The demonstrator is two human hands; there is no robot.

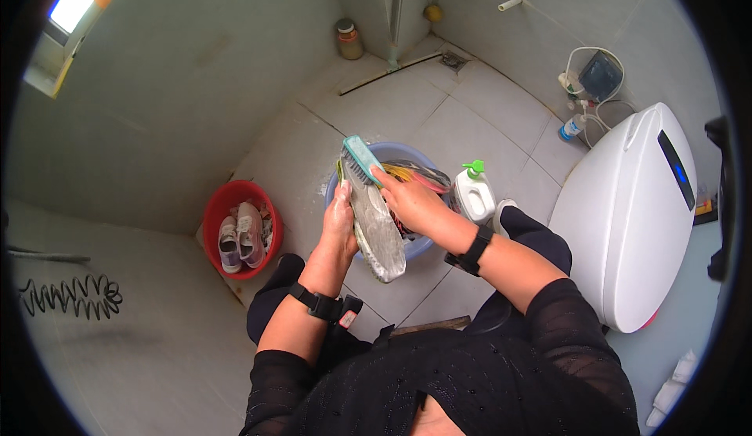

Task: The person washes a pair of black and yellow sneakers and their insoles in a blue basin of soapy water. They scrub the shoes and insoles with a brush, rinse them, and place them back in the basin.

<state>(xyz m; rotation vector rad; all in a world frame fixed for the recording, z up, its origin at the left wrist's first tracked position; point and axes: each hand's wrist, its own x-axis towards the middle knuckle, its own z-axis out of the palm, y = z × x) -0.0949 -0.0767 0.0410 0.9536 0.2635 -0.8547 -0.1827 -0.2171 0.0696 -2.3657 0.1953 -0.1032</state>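
Observation:
My left hand (338, 220) is closed round the side of a shoe (377, 232), its wet, greyish sole turned up toward me. In my right hand (411, 201) is a teal scrubbing brush (362, 156), bristles against the toe end of the sole. Whitish suds show on my left fingers. Beneath both hands stands a blue basin (403, 148), partly hidden by the shoe and my arms. Inside it lie dark, yellow and orange items (419, 176), whose kind I cannot make out. A white pump bottle (475, 199) with a green top stands right of the basin.
On the left a red basin (209, 228) holds a pair of pale shoes (249, 232). A white toilet (638, 217) takes up the right side, with a blue-labelled bottle (572, 128) behind it. Farther back are a floor squeegee (392, 72), a jar (348, 40) and a drain (453, 61).

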